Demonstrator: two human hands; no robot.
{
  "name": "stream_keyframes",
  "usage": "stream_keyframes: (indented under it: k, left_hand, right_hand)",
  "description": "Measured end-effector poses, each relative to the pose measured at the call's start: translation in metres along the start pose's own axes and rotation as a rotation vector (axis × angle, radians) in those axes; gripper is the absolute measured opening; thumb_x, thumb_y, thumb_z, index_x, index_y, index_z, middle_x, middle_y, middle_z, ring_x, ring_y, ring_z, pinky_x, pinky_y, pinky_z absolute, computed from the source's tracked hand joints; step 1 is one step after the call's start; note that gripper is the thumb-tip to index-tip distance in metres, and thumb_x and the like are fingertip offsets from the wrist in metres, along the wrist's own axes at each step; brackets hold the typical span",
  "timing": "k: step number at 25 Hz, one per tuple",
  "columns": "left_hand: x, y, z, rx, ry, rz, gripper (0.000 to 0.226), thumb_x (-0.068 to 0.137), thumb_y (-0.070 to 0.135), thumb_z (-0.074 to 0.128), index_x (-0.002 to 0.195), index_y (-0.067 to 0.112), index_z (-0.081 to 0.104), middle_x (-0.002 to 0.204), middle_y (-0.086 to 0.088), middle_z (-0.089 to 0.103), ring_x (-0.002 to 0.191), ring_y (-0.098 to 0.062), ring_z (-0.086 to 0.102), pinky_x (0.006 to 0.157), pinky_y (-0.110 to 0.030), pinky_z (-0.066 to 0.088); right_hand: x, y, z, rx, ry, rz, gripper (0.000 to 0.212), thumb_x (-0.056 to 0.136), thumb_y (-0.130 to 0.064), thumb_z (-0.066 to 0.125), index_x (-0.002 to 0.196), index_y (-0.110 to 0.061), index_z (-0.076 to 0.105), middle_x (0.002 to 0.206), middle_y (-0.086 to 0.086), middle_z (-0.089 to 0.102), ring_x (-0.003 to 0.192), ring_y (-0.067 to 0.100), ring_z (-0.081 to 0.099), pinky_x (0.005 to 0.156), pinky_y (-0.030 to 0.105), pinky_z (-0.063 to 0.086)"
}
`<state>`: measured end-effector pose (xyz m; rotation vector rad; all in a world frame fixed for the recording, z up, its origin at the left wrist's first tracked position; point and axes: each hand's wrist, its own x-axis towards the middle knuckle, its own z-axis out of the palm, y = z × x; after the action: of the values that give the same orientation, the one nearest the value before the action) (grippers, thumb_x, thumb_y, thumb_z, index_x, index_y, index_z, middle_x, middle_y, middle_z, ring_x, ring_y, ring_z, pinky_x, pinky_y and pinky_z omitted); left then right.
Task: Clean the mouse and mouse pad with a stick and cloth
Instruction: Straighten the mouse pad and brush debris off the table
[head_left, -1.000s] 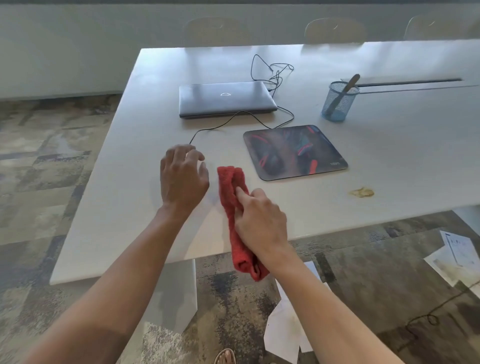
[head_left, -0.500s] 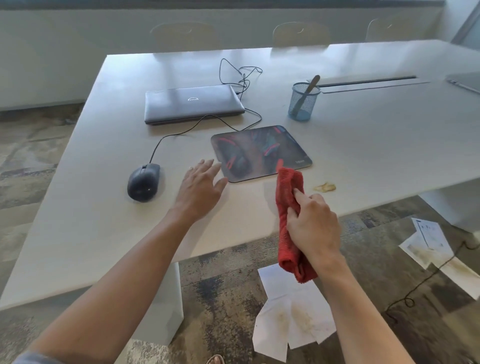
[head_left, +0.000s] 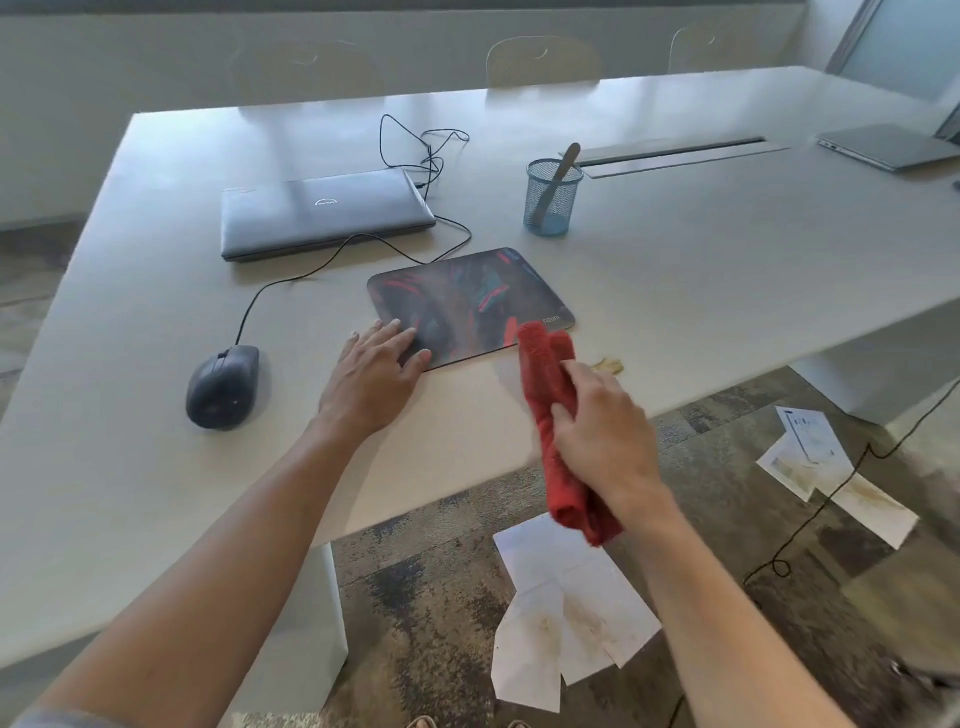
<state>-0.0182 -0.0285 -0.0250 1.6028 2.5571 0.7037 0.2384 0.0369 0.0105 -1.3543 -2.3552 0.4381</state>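
A dark mouse pad (head_left: 467, 304) with red and teal streaks lies on the white table (head_left: 727, 270). My left hand (head_left: 371, 376) lies flat and open, its fingertips resting on the pad's near left corner. My right hand (head_left: 605, 434) grips a folded red cloth (head_left: 550, 395), whose top end reaches the pad's near right edge. A dark wired mouse (head_left: 223, 387) sits on the table to the left of my left hand. A stick (head_left: 556, 179) stands in a blue mesh cup (head_left: 551, 200) behind the pad.
A closed grey laptop (head_left: 324, 210) lies behind the pad, with the mouse cable looping past it. A small yellowish stain (head_left: 610, 365) marks the table by the cloth. A second laptop (head_left: 888, 145) lies far right. Papers (head_left: 566, 608) and a cable lie on the floor.
My left hand let go of the mouse and moved right onto the pad's corner. My right hand carried the red cloth right, up to the pad's near edge.
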Motion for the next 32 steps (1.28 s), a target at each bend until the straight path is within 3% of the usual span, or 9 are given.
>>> stream_keyframes:
  k: [2,4,8,11,15,22,27,32]
  left_hand:
    - [0.000,0.001,0.000,0.003,0.006,0.008,0.050,0.098,0.044,0.041,0.141,0.018,0.048,0.152,-0.006,0.039,0.143,-0.023,0.025,0.117,-0.041,0.014]
    - [0.000,0.001,0.001,0.008,0.016,0.017,0.050,0.098,0.043,0.042,0.140,0.018,0.049,0.151,-0.006,0.040,0.143,-0.024,0.027,0.116,-0.041,0.016]
    - [0.000,0.002,0.002,0.018,0.037,0.032,0.049,0.097,0.043,0.045,0.138,0.015,0.051,0.150,-0.008,0.042,0.141,-0.025,0.031,0.115,-0.039,0.019]
    - [0.000,0.002,0.002,0.015,0.054,0.026,0.050,0.097,0.043,0.046,0.138,0.015,0.051,0.149,-0.009,0.043,0.140,-0.025,0.032,0.114,-0.037,0.019]
    - [-0.002,0.003,0.002,0.008,0.060,0.012,0.050,0.096,0.044,0.047,0.138,0.017,0.051,0.148,-0.007,0.044,0.140,-0.023,0.032,0.114,-0.035,0.018]
    - [-0.002,0.005,0.000,-0.002,0.056,-0.029,0.051,0.096,0.044,0.048,0.139,0.017,0.050,0.151,-0.005,0.041,0.142,-0.020,0.030,0.115,-0.034,0.018]
    - [-0.004,0.008,-0.001,-0.019,0.087,-0.003,0.048,0.096,0.041,0.050,0.136,0.015,0.054,0.149,-0.006,0.044,0.140,-0.021,0.032,0.113,-0.033,0.020]
    - [-0.005,0.009,-0.001,-0.021,0.089,0.002,0.047,0.095,0.040,0.051,0.134,0.014,0.055,0.147,-0.007,0.046,0.139,-0.022,0.033,0.113,-0.034,0.021]
  right_hand:
    - [0.016,0.016,-0.019,0.070,-0.031,-0.040,0.056,0.086,-0.021,0.066,0.138,-0.027,0.047,0.126,0.008,0.062,0.110,0.031,0.062,0.093,0.042,0.048]
    - [0.040,0.032,-0.039,0.117,0.063,-0.097,0.056,0.084,-0.014,0.069,0.136,-0.024,0.051,0.125,0.008,0.062,0.111,0.031,0.061,0.095,0.043,0.046]
    - [0.106,0.056,-0.066,-0.122,0.227,-0.210,0.042,0.082,-0.006,0.065,0.121,-0.021,0.058,0.110,0.013,0.059,0.101,0.037,0.057,0.087,0.053,0.044]
    - [0.138,0.057,-0.057,-0.296,0.103,-0.245,0.047,0.077,0.001,0.060,0.117,-0.023,0.059,0.112,0.010,0.062,0.105,0.037,0.055,0.087,0.049,0.042]
    - [0.136,0.053,-0.029,-0.175,-0.180,-0.338,0.057,0.069,0.006,0.053,0.115,-0.027,0.062,0.111,0.006,0.068,0.106,0.032,0.059,0.090,0.042,0.046]
    - [0.098,0.086,-0.040,-0.093,-0.297,-0.519,0.064,0.065,0.011,0.050,0.112,-0.029,0.067,0.103,-0.002,0.070,0.098,0.023,0.058,0.085,0.034,0.040]
    - [0.071,0.119,-0.070,-0.052,-0.438,-0.537,0.062,0.064,0.018,0.050,0.104,-0.024,0.072,0.099,-0.007,0.070,0.097,0.016,0.057,0.090,0.036,0.044]
    - [0.070,0.127,-0.096,-0.253,-0.573,-0.499,0.054,0.070,0.014,0.059,0.096,-0.032,0.072,0.101,-0.016,0.068,0.102,0.014,0.058,0.093,0.039,0.045]
